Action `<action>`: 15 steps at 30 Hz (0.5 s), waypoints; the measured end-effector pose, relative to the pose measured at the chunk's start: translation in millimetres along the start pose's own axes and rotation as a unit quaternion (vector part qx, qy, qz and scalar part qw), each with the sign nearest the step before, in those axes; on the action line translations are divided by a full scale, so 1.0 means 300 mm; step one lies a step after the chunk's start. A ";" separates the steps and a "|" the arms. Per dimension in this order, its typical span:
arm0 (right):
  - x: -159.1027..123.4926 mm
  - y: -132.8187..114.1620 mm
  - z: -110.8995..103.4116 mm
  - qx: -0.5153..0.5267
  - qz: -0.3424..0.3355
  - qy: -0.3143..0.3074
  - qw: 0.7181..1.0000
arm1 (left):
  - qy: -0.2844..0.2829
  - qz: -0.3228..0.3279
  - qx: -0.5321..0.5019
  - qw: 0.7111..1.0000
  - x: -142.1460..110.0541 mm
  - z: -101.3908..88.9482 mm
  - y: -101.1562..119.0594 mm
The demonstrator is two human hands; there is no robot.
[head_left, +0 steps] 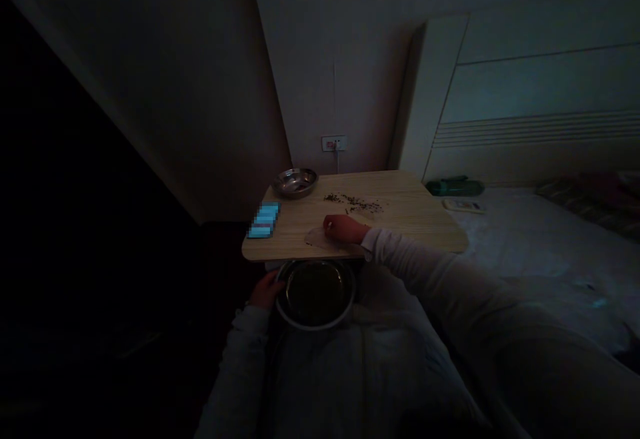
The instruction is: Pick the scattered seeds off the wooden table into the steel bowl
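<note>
In dim light my left hand (265, 290) grips the left rim of a metal bowl (315, 292) held on my lap just below the near edge of a small wooden table (415, 215). My right hand (343, 229) rests on the table near its front edge, fingers curled and pinched over a pale heap (315, 237) of small pieces. What the fingers hold is too small to make out. A scatter of dark small bits (355, 202) lies on the table just beyond that hand.
A second metal bowl (295, 182) stands at the table's far left corner. A lit blue phone screen (264, 220) lies at the left edge. A wall socket (333, 143) is behind. A bed with a green object (454, 187) and a remote (464, 205) lies to the right.
</note>
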State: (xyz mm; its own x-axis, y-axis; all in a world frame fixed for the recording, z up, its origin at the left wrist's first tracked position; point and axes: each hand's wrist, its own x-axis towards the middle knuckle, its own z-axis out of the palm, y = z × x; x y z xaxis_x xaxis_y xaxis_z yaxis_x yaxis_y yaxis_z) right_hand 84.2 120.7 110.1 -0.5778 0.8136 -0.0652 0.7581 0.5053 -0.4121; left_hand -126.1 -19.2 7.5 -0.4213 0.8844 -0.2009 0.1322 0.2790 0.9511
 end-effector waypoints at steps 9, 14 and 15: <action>-0.010 -0.038 0.030 0.022 -0.055 -0.016 0.998 | -0.006 -0.009 -0.035 0.999 0.009 0.011 -0.013; -0.047 -0.062 0.040 0.058 -0.092 -0.063 0.992 | 0.011 -0.016 -0.037 0.999 -0.013 0.017 0.021; -0.056 -0.065 0.039 0.077 -0.101 -0.071 0.989 | 0.009 -0.017 -0.043 0.999 -0.018 0.018 0.028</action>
State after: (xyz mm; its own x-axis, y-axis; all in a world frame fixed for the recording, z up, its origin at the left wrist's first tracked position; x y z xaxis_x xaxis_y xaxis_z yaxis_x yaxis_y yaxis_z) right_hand 75.6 93.6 108.6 -0.7582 0.6458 -0.0900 0.5737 0.5952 -0.5627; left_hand -118.0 -19.6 15.5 -0.4409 0.8677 -0.2296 0.0410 0.2750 0.9606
